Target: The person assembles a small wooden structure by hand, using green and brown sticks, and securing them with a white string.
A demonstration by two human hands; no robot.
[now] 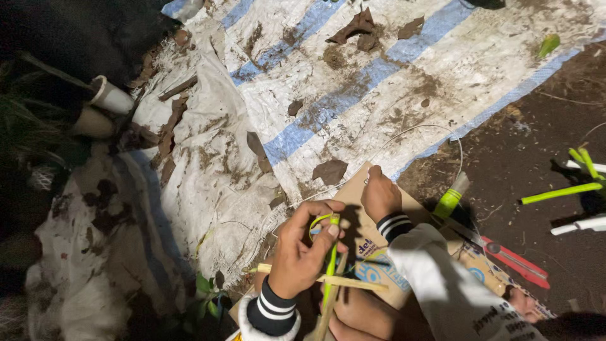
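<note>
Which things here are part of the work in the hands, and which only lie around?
In use:
- left hand holding green stem
- right hand pulling thin string
- tan sticks

Lying about:
- red-handled tool
- green strips
- dry leaves
- striped sack
- white pipe

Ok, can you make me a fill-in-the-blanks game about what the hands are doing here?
1. The left hand pinches a thin stem coloured ____.
2. The right hand rests on a flat piece of ____.
3. The woven sheet is white with stripes coloured ____.
4. The cutters on the soil have handles coloured ____.

Missing words: green; cardboard; blue; red
</note>
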